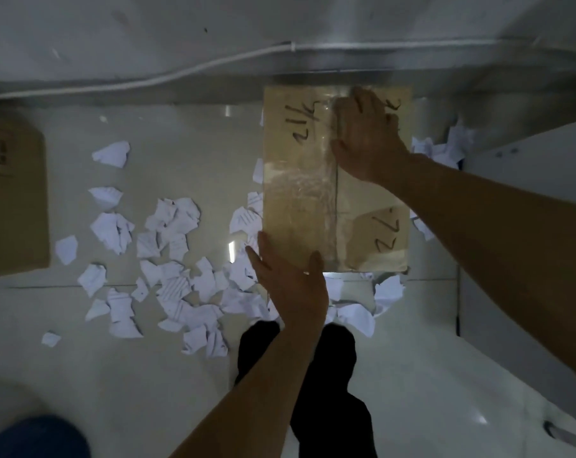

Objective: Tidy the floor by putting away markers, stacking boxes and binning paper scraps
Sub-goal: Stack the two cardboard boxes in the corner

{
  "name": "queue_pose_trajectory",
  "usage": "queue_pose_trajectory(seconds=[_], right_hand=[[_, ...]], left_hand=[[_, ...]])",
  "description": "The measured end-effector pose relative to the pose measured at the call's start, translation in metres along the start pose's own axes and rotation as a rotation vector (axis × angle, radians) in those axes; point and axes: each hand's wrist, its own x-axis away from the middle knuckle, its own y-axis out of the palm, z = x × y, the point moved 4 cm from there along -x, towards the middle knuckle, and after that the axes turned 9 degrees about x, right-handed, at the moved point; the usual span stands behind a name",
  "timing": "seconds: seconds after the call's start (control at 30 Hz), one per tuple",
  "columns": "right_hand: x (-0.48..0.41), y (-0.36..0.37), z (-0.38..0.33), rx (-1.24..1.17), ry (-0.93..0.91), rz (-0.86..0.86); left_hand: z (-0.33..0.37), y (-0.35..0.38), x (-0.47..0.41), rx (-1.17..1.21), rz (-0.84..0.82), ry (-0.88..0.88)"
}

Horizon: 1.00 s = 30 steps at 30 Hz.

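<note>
Cardboard fills the middle of my view: a taped box with marker scrawl on its top, set near the wall. My right hand lies flat on its far top, fingers spread and unclenched. My left hand is open at the near left corner, palm against the edge, gripping nothing. I judge this the box-stacking step. Next I need a proper hold on both sides to lift or square it. Paper scraps litter the floor just beside it, a second box at left.
</note>
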Motion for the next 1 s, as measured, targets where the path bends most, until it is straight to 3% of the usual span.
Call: queue_pose_trajectory(seconds=[0.17,0.23,0.3,0.43,0.8,1.0], right_hand=[[-0.017,0.006,0.000,-0.009,0.026,0.063],[-0.018,0.005,-0.004,-0.020,0.060,0.082],[-0.016,0.004,-0.010,-0.042,0.074,0.105],[-0.013,-0.002,-0.010,-0.013,0.062,0.114],[0.043,-0.056,-0.007,-0.037,0.221,0.239],[0.082,-0.087,-0.032,-0.035,0.223,0.249]], left_hand=[[-0.034,0.019,0.007,0.400,0.149,-0.395],[-0.038,0.035,0.012,0.574,0.073,-0.607],[-0.034,0.047,0.015,0.687,-0.030,-0.710],[-0.023,0.038,0.016,0.783,0.002,-0.715],[0.010,-0.051,0.018,0.439,0.151,-0.471],[0.036,-0.119,0.016,0.395,0.229,-0.408]])
